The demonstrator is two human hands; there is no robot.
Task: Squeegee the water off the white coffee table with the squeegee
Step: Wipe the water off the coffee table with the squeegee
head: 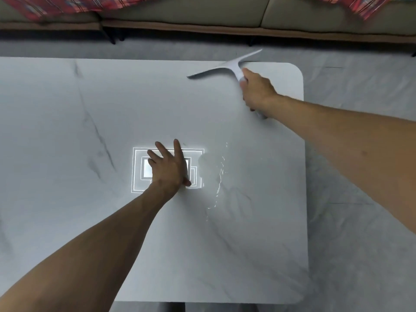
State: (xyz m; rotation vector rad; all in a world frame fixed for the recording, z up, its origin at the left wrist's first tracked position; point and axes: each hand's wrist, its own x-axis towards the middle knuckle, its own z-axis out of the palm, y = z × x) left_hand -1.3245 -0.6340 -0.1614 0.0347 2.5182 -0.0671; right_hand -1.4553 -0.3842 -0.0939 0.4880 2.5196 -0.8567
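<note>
Squeegee (227, 68) is at one o'clock, its handle clamped by the curled fingers of the right hand (256, 88). The left hand (168, 167) rests flat, fingers apart. An uneven pull could smear the central water (219, 176) into streaks.

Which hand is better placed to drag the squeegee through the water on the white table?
Right. The right hand grips the squeegee at the far edge of the white coffee table, beyond the water. The left hand rests flat on the table beside the water, holding nothing.
</note>
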